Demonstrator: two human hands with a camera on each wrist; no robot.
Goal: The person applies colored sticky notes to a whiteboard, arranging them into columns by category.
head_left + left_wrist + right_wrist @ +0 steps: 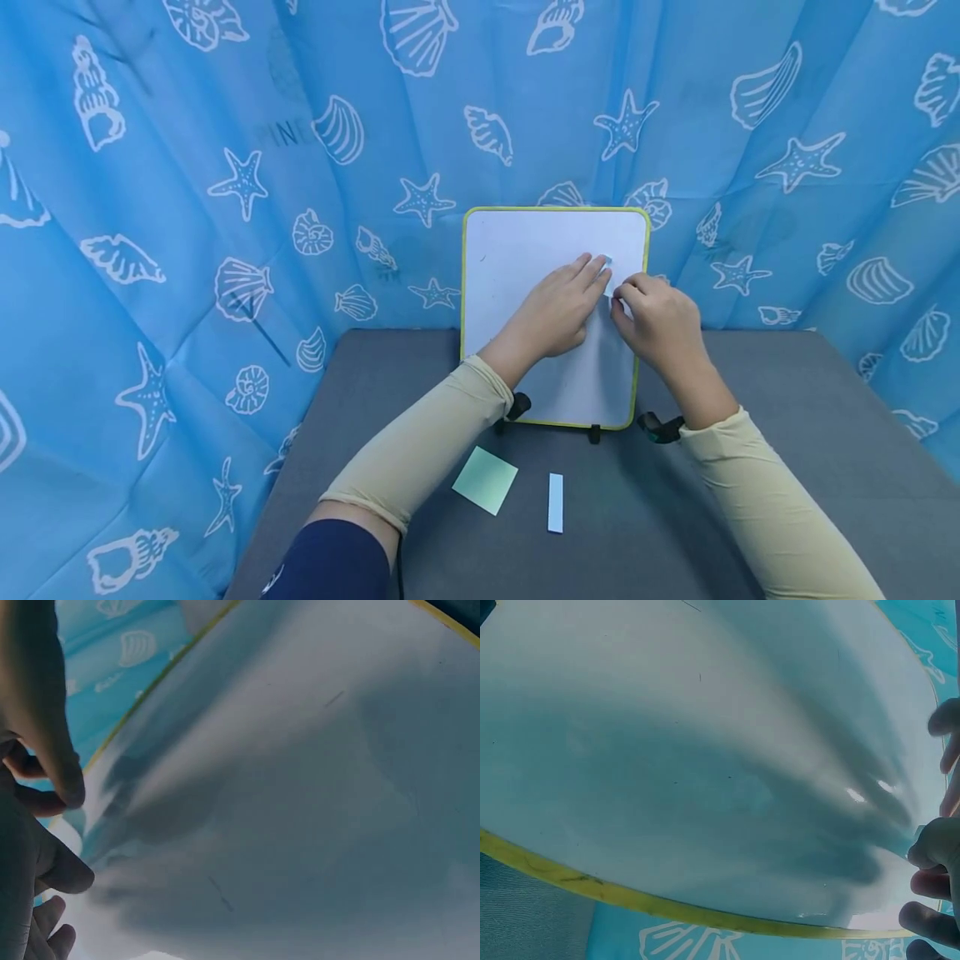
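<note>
Pale-blue thin paper slip [608, 288] is up against the white rectangular board with a yellow rim [543, 237], near its right edge and below the top-right corner. Left hand [557, 310] has fingers pretty much straight, pressing there, not gripping; right hand [662, 323] is curled, thumb and forefinger seemingly pinching the slip's lower end. IMO a careless tug could crease or peel it, and heavy pressing might rock the board. Can't spot any containers; a mint-green square paper sheet [485, 481] lies nearer the grey tabletop's [765, 392] left edge than the pale-blue narrow paper strip [555, 503].
</note>
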